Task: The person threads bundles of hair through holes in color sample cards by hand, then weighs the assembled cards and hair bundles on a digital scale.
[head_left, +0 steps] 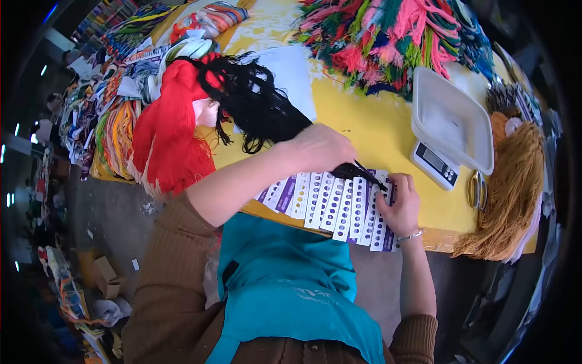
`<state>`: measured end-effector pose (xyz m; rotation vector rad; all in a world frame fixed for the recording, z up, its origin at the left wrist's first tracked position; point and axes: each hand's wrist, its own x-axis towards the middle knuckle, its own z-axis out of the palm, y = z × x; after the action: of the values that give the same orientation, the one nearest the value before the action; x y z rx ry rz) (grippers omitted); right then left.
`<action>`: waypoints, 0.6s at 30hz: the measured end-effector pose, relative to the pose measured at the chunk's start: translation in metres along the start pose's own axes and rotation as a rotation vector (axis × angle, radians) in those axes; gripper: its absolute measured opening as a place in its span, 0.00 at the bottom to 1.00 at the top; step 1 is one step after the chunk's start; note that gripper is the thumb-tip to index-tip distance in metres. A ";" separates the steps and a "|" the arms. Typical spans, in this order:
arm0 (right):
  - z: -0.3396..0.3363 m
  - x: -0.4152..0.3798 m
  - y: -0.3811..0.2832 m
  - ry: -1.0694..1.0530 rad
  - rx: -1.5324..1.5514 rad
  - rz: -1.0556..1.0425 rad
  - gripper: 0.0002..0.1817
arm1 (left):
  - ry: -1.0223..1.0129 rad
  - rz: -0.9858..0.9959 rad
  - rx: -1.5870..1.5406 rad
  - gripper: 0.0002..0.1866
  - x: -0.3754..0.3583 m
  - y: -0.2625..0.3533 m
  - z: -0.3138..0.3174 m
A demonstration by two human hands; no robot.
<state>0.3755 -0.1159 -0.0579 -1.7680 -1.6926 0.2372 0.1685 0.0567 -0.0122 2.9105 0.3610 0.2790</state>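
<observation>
In the head view, the left hand [321, 147] had its grip closed on the black thread [267, 109], which lay toward eleven o'clock. The right hand [401, 205], near three o'clock, curled at the cards [345, 209] on the desk [364, 134]; how tight this grip was, I cannot tell.

The cards' [344, 209] print was too small to read, the top edge cut off the pink-and-green yarn [388, 39], and the left hand [324, 148] hid some black yarn [260, 106].
</observation>
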 end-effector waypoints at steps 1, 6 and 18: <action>0.001 0.000 -0.001 0.012 -0.010 -0.017 0.22 | 0.000 -0.039 -0.017 0.07 -0.010 -0.011 -0.008; 0.002 0.001 -0.002 0.002 -0.070 -0.043 0.21 | 0.124 -0.244 -0.051 0.08 -0.050 -0.063 -0.034; -0.005 0.030 -0.042 -0.089 -0.162 -0.036 0.17 | 0.440 -1.361 0.402 0.53 -0.255 -0.186 -0.108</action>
<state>0.3487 -0.0921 -0.0207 -1.8662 -1.8508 0.1680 -0.1381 0.1857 0.0110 2.1366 2.4267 0.6064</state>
